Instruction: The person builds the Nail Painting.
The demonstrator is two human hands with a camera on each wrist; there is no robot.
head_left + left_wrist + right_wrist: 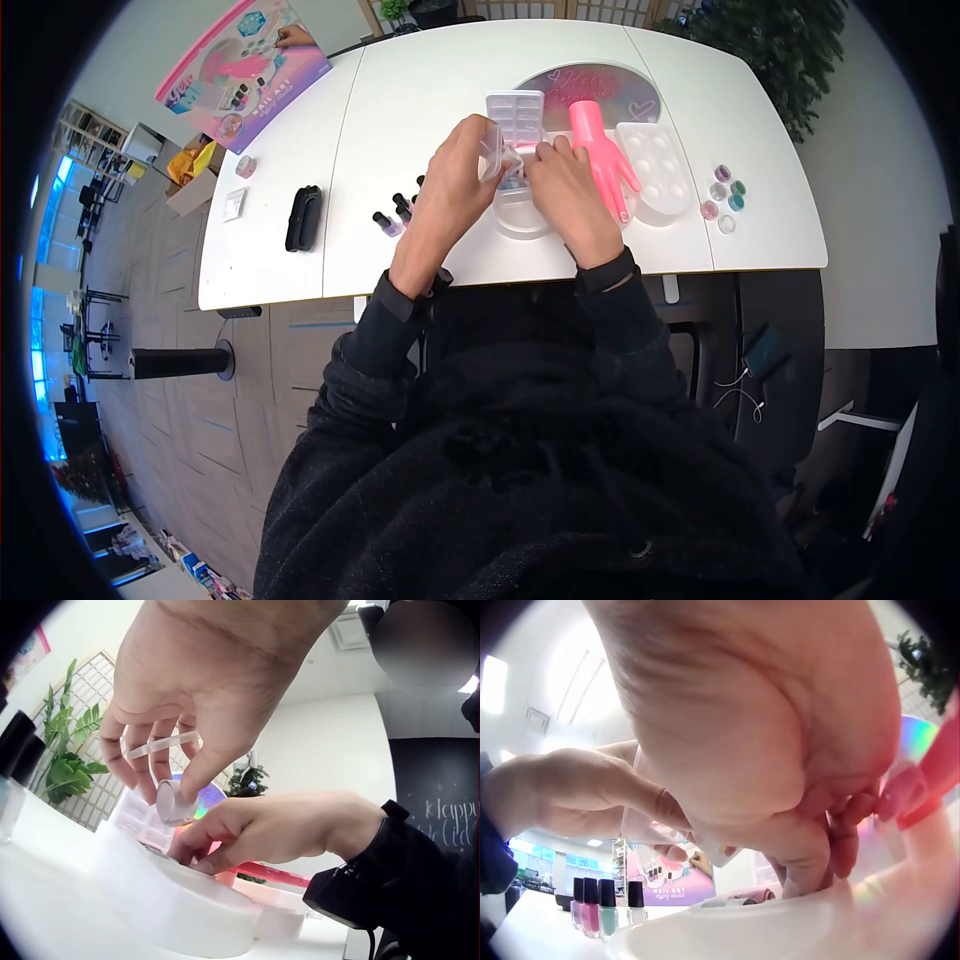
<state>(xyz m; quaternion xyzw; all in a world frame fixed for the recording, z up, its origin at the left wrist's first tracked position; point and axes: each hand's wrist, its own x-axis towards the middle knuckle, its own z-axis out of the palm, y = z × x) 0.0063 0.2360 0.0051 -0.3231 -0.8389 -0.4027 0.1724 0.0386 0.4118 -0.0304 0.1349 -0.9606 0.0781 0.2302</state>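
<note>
My left hand (452, 190) grips a small whitish round pot (177, 802) between thumb and fingers. A clear plastic piece (490, 150) with a thin flat edge also sits in that hand's grasp. Lower and to the right, my right hand (578, 200) reaches down into the white rounded base (169, 900), fingers bent and fingertips among small items (742, 901) there. Whether those fingertips pinch anything, I cannot tell. Behind the hands stands a clear compartment case (515, 115). A pink model hand (602, 165) lies right beside my right hand.
Right of the model hand is a white tray with round wells (655, 175), then several little glitter pots (737, 202). Nail polish bottles (589, 907) stand left of my left hand. A black case (303, 218) and a printed box (240, 75) are farther left. An oval mirror (625, 90) lies behind.
</note>
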